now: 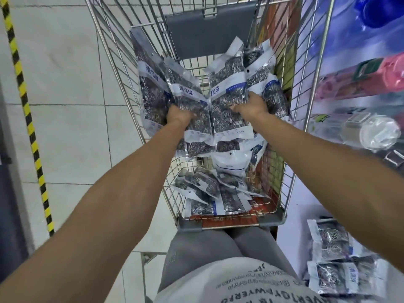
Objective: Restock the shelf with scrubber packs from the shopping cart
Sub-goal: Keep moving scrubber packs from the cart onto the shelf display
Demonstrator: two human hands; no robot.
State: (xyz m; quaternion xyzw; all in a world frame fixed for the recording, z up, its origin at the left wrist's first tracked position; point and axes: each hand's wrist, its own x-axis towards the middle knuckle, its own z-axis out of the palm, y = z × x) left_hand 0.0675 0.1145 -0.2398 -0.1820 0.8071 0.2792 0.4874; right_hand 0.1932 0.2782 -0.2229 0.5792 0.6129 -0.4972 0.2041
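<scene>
A wire shopping cart stands in front of me. Above its basket I hold two bunches of scrubber packs, clear bags of steel-wool balls with white and blue labels. My left hand grips the left bunch of scrubber packs. The right bunch of scrubber packs is gripped by my right hand. Several more packs lie loose on the cart's bottom. Two packs rest on the shelf at the lower right.
The shelf runs along the right side, with pink rolls and a clear plastic container on higher levels. A yellow-and-black striped line crosses the tiled floor on the left. The cart's grey seat flap is at its far end.
</scene>
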